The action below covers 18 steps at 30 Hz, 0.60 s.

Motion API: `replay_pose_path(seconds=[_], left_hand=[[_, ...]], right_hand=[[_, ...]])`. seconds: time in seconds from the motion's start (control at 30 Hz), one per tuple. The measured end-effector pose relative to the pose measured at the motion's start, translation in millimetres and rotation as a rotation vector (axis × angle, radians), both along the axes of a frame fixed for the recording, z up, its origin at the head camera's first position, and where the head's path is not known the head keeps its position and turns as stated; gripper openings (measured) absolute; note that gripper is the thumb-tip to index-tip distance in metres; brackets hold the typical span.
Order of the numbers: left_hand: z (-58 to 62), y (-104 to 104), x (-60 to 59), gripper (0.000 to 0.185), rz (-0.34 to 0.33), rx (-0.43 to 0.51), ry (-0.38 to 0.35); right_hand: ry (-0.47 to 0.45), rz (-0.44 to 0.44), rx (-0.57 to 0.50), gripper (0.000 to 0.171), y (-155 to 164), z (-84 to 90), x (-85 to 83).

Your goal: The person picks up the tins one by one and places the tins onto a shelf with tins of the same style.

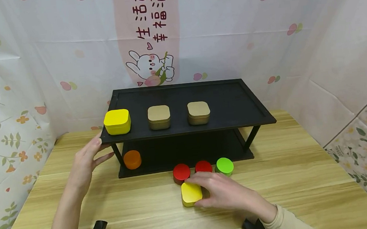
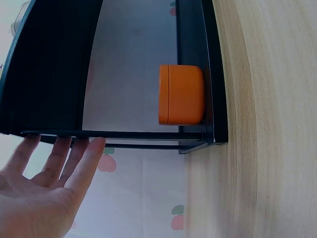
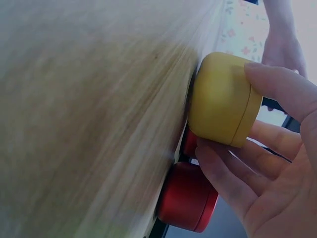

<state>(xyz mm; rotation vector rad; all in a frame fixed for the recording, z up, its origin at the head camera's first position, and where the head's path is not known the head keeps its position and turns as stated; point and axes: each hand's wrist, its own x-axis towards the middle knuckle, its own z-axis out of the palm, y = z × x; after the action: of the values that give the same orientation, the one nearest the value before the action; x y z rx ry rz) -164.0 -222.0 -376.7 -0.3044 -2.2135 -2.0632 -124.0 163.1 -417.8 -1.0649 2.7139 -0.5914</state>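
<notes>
Right hand [image 1: 218, 189] pinches a yellow tin [image 1: 191, 193] between thumb and fingers, left of its palm; black rack [image 1: 225, 101] stands beyond, left hand [image 1: 86, 162] nearer it, fingers extended, touching its side.

at about twelve o'clock in the head view, dark red chinese characters [image 1: 159, 20] stood on a pink panel [image 1: 123, 28] of the patterned cloth [image 1: 230, 47]; read upward, they gave 生活, the rest cut off at twelve, and 幸福满 beside it.
</notes>
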Motion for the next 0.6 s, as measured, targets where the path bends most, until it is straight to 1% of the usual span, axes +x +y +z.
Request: replay_pose_path(seconds=[0.37,0.6], left_hand=[[-0.1,0.6,-0.2,0.048,-0.006,0.0,0.002],[0.4,0.9,-0.1,0.048,-0.01,0.002,0.01]], right_hand=[[0.003,0.004,-0.044,0.059,2.2,5.3,0.3],[0.013,0.034,-0.132,0.057,5.1,8.0,-1.1]])
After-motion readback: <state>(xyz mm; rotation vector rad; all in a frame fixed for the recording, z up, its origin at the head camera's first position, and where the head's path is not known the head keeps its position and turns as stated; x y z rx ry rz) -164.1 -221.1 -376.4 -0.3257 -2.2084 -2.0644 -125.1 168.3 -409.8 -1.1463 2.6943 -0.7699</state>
